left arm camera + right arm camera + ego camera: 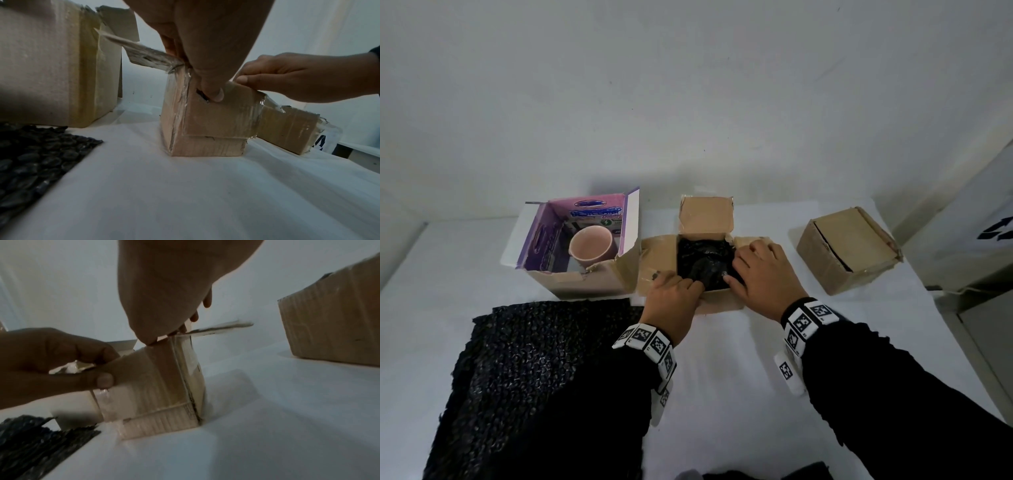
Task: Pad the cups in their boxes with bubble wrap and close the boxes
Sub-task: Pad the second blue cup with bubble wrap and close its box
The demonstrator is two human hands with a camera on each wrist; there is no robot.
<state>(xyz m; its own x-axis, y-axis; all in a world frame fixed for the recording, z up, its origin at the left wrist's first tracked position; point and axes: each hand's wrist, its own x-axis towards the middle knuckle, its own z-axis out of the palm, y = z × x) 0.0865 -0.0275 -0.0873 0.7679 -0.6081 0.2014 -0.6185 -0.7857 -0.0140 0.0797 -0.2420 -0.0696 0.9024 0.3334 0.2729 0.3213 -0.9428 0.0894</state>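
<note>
Three cardboard boxes stand in a row on the white surface (739, 377). At far left, nearest the person, lies a sheet of black bubble wrap (527, 377), flat and unused. Behind it the left box (585, 277) stands open, purple-lined, with a pink cup (593, 247) upright inside, unpadded. The middle box (709, 301) is open, its four flaps spread, its cavity filled with black bubble wrap padding (705, 260); any cup beneath is hidden. The left hand (671, 298) works at the near left edge: its grip is curled, fingers in the padding, thumb on the near wall. The right hand (763, 274) pinches the near flap with its thumb, grip narrow, fingers over the right rim. At right, well apart, the third box (849, 250) sits closed.
</note>
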